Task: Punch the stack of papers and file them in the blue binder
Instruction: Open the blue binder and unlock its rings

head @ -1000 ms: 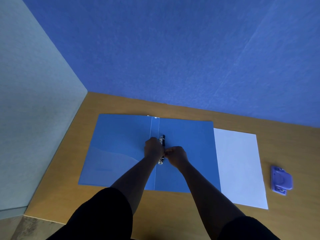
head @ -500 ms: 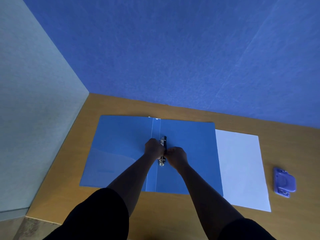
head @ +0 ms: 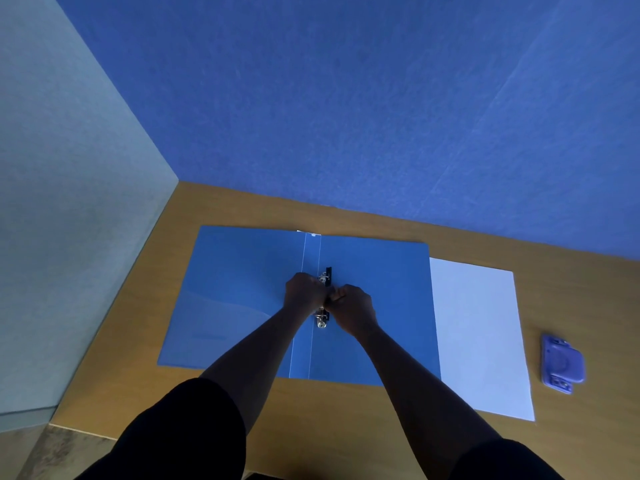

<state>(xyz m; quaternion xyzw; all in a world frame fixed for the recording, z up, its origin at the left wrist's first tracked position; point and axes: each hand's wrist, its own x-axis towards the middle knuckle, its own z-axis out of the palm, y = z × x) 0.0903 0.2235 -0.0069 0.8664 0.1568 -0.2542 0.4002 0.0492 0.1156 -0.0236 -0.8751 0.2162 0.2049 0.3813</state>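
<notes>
The blue binder [head: 242, 299] lies open and flat on the wooden table. Its metal ring clip [head: 322, 318] runs along the spine in the middle. My left hand [head: 304, 293] and my right hand [head: 354, 304] meet over the clip, both with curled fingers gripping it from either side; the clip's middle is hidden under them. The stack of white papers [head: 478, 337] lies flat just right of the binder. A purple hole punch [head: 561, 363] sits further right, apart from the papers.
The wooden table [head: 346, 427] stands in a corner, with a grey partition on the left and a blue one behind. Its front edge runs near my body at the lower left.
Both hands stay on the ring clip; the fingers shift slightly. The view has drifted a little, nothing else moved.
</notes>
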